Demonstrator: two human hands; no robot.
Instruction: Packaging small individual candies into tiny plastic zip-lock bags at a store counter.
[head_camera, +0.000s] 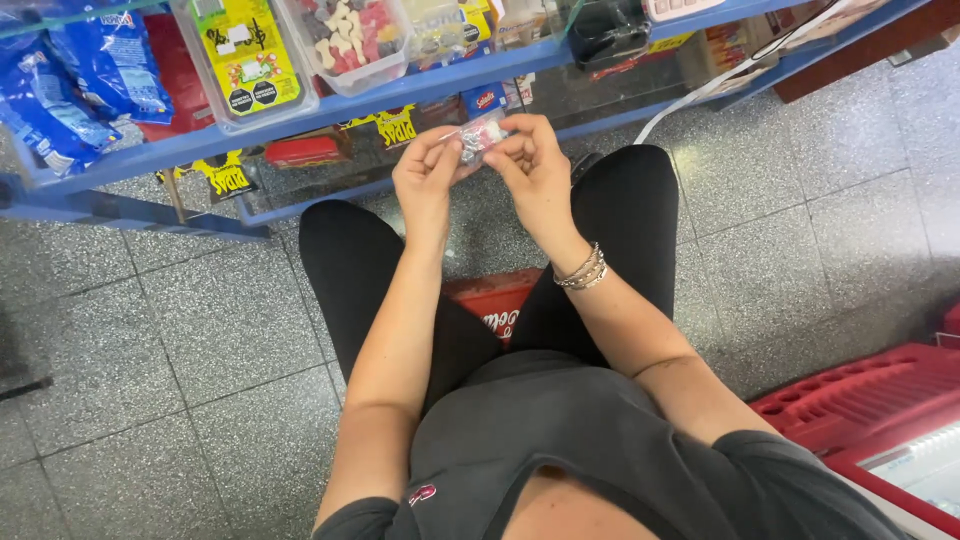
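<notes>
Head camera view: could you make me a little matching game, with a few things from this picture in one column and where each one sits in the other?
Things:
1. small clear plastic packet of sweets
2. silver bead bracelets
3. red plastic crate
4. clear plastic tub of pink and white sweets

Places:
A. on the blue metal shelf
B. on the grey speckled floor, between the legs
C. pinched between the left hand and right hand
D. round the right wrist

Pairs: 1-C, 2-D, 3-B, 4-A
</notes>
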